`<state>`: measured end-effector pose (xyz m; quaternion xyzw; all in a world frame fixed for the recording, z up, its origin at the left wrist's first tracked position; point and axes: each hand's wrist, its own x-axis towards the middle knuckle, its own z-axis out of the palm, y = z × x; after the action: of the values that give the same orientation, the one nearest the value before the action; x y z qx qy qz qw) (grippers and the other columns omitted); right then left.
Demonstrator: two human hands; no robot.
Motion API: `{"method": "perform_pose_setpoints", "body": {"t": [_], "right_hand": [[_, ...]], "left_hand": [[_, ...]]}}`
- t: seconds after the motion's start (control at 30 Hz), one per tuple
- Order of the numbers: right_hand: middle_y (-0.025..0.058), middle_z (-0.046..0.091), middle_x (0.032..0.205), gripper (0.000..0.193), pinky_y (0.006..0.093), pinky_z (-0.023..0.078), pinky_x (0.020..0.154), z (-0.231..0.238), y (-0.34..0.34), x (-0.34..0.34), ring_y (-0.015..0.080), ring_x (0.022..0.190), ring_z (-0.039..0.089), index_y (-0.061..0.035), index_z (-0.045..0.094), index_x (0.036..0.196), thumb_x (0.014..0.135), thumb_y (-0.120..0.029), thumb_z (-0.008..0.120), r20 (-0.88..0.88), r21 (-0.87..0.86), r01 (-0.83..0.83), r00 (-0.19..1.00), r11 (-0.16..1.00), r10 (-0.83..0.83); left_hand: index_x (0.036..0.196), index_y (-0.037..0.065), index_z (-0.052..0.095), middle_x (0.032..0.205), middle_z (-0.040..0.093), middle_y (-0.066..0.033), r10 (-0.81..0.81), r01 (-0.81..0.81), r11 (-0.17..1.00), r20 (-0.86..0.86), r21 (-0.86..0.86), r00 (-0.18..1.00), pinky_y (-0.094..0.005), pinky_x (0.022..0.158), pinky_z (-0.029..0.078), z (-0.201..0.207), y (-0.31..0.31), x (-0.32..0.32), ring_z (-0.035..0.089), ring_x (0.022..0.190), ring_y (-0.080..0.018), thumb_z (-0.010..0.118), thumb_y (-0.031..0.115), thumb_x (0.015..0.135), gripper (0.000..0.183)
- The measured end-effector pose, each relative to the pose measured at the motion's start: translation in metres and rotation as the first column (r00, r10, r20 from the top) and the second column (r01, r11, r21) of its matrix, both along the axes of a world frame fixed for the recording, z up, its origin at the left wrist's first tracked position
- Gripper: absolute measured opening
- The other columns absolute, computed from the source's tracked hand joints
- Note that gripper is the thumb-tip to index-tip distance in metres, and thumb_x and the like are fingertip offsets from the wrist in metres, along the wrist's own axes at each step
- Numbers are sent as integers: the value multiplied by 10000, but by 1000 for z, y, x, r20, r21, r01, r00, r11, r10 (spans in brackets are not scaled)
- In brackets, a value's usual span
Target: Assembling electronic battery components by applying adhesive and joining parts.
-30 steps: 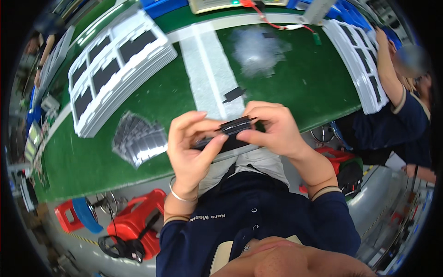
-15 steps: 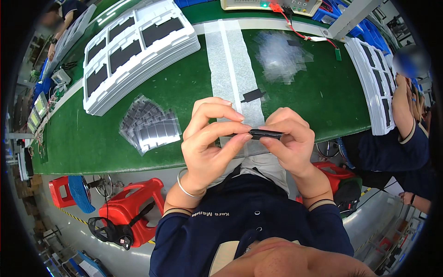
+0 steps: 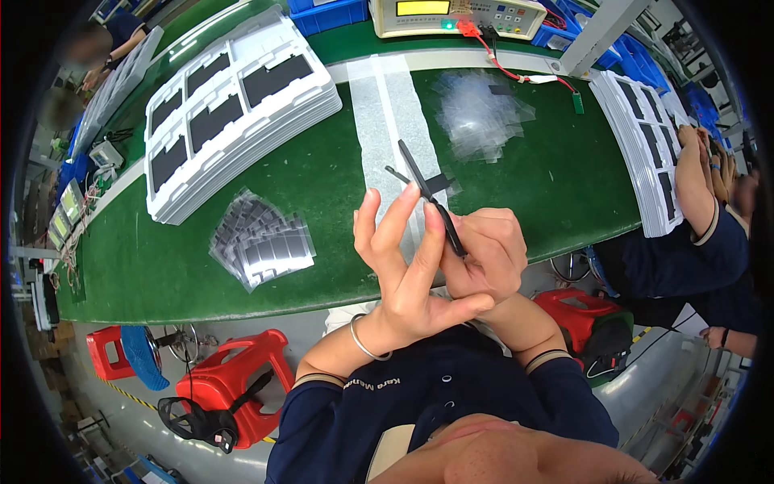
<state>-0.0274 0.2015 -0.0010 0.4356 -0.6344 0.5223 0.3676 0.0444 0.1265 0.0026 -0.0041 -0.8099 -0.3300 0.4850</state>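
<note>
Head view. The black piece (image 3: 421, 182) lies in front of me, above the near part of the worktop (image 3: 314, 177), and appears almost edge-on. Its long axis slants from a far-left end to a near-right end, and a thin tab (image 3: 394, 172) projects from its left side. My right hand (image 3: 486, 255) is the nearer: its fingers are curled and clamped on the near end, so the piece extends forward and leftward from it. My left hand (image 3: 409, 286) has its fingers spread and its thumb well apart from them; the index and middle fingertips reach the left side of the piece, though whether they press on it I cannot tell. Beyond, a black patch (image 3: 438, 184) lies on the white strip (image 3: 377, 101). The film fan (image 3: 262, 246) rests to my left, the clear films (image 3: 477, 121) farther off to the right.
</note>
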Motion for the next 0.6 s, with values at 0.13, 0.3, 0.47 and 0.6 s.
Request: {"method": "perform_pose_setpoints", "body": {"t": [0.13, 0.3, 0.47, 0.6], "right_hand": [[54, 528, 688, 213, 246, 392, 510, 5, 8, -6, 160, 593, 493, 15, 595, 785, 593, 20, 688, 316, 3, -191, 932, 982, 180], [50, 502, 727, 191, 221, 348, 588, 11, 25, -14, 108, 661, 442, 32, 546, 766, 659, -17, 697, 786, -312, -564, 299, 764, 542], [42, 519, 759, 246, 238, 389, 622, 10, 19, -10, 92, 676, 467, 6, 545, 847, 671, -51, 706, 736, -357, -583, 305, 729, 605], [40, 532, 797, 184, 219, 378, 628, 21, 21, -22, 82, 692, 472, -12, 569, 860, 704, -39, 663, 714, -293, -584, 394, 757, 579]], "left_hand": [[1134, 8, 488, 1231, 357, -224, 47, -23, 989, 158, -148, 986, -496, 943, 184, 10, -17, 5, 249, 1165, -410, 604, 502, 692, 672], [1322, 45, 195, 1236, 385, -229, -212, 212, 886, -46, 412, 976, -419, 991, 218, -1, -33, 2, 357, 1170, -331, 684, 117, 678, 812], [1285, -34, 264, 1040, 569, -176, -573, 440, 207, -256, 874, 779, -289, 848, 399, -6, -33, 17, 546, 956, -197, 540, -75, 734, 617], [1257, -36, 321, 972, 597, -138, -485, 429, 218, -284, 877, 827, -254, 796, 414, -13, -32, 24, 563, 859, -155, 543, -79, 732, 572]]}}
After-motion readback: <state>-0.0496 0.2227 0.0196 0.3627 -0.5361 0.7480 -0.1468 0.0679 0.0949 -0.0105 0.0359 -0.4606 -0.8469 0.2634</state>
